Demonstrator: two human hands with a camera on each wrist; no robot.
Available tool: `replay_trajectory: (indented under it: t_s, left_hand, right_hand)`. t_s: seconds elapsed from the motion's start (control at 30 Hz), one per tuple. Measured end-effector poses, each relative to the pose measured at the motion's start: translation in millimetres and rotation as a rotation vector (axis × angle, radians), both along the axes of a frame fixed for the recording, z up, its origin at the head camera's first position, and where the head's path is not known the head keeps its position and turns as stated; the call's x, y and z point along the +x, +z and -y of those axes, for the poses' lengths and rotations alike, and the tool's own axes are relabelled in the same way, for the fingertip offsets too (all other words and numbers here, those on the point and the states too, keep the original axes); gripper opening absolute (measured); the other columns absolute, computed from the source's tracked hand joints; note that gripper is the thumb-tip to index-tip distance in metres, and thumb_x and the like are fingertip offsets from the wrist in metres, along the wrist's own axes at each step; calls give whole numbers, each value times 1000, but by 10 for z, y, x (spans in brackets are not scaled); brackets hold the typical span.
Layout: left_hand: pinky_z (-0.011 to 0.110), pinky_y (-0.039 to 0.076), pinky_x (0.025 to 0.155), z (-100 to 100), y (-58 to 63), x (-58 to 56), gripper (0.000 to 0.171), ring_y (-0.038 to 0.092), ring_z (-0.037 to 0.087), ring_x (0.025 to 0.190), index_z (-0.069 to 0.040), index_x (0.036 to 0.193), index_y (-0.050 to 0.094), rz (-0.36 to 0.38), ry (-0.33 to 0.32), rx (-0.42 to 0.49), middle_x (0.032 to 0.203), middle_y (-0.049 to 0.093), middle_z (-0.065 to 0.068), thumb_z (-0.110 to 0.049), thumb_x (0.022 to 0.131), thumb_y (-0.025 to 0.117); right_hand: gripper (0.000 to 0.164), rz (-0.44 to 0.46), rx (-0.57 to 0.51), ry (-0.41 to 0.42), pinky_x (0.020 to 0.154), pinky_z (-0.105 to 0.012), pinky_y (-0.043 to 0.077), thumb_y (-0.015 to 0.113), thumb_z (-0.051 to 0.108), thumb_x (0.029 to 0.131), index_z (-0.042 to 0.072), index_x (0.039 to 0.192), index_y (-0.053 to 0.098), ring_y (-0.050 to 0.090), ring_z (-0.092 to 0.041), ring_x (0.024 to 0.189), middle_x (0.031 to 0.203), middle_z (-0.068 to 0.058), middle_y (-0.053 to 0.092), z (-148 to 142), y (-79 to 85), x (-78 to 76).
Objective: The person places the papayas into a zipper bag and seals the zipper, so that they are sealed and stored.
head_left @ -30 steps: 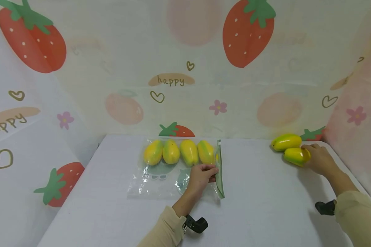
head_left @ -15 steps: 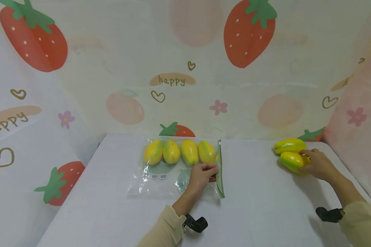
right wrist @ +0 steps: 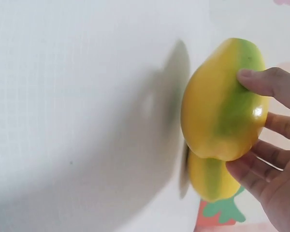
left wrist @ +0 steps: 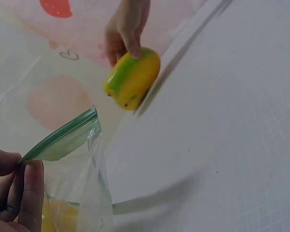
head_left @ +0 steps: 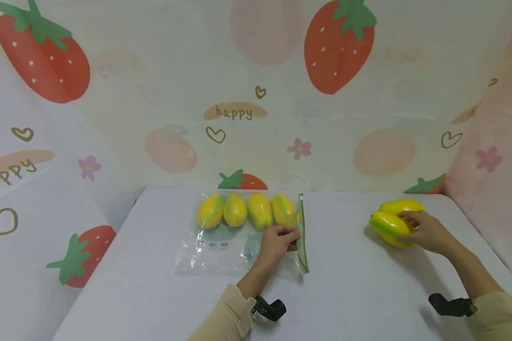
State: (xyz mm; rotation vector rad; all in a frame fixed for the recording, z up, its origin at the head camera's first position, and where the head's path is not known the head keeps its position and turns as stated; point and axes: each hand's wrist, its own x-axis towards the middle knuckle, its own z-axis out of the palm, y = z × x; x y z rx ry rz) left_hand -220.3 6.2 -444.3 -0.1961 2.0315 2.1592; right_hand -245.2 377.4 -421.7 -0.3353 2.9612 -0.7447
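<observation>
In the head view, my left hand [head_left: 277, 241] pinches the green zip edge [head_left: 303, 241] of a clear zip bag [head_left: 187, 258] lying flat. Several yellow-green papayas [head_left: 260, 210] sit in a row inside the bag. Over at the right, my right hand [head_left: 428, 232] grips a papaya [head_left: 388, 227], its thumb on the near side in the right wrist view. Right behind it is a second papaya [head_left: 403, 205], partly hidden; whether fingers touch that one I cannot tell. The left wrist view has the bag's mouth [left wrist: 63, 137] raised a little between thumb and fingers.
A white cloth covers the table [head_left: 337, 293]. Behind it stands a backdrop [head_left: 175, 94] printed with strawberries, with side panels at left and right. Each wrist wears a black camera mount [head_left: 270, 309].
The right hand has drawn the gripped papaya left and toward me. The papaya behind has shifted slightly right and nearer. My left hand keeps its pinch on the bag edge.
</observation>
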Motion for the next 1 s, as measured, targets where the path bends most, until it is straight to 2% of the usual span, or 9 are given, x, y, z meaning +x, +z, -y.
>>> replay_trajectory:
  t_s: [0.23,0.47,0.57,0.7,1.0]
  left_hand:
    - [25,60,67,0,-30,-15,21,63,8,69,5,103,69,0,5,-8,86,69,5,-8,88,70]
    - [25,60,67,1,-22,-6,20,63,9,69,5,103,69,1,2,-10,86,70,6,-8,88,70]
    - [25,60,67,0,-14,1,20,63,9,69,6,103,69,-3,-2,-7,86,70,6,-8,88,70]
    - [25,60,67,6,0,9,20,63,8,69,6,103,69,-13,-7,-6,86,69,6,-7,88,70]
    - [25,60,68,13,5,-9,21,63,8,70,5,104,69,-12,-12,-2,87,69,6,-8,88,70]
  right_hand:
    - [63,5,-54,33,79,-46,54,80,23,78,-12,123,54,59,-35,94,109,-29,61,166,27,49]
    - [57,-30,-84,98,73,-25,51,81,19,77,-9,122,59,58,-25,92,104,-18,64,299,42,73]
    - [58,-33,-99,113,71,-19,50,81,20,77,-8,123,59,57,-22,91,103,-15,65,373,78,88]
    - [58,-17,-100,115,71,-20,50,81,22,77,-8,122,59,57,-22,91,104,-15,65,472,118,97]
    - [53,13,-78,136,73,-28,50,80,28,78,0,118,62,57,-21,89,104,-11,65,666,200,57]
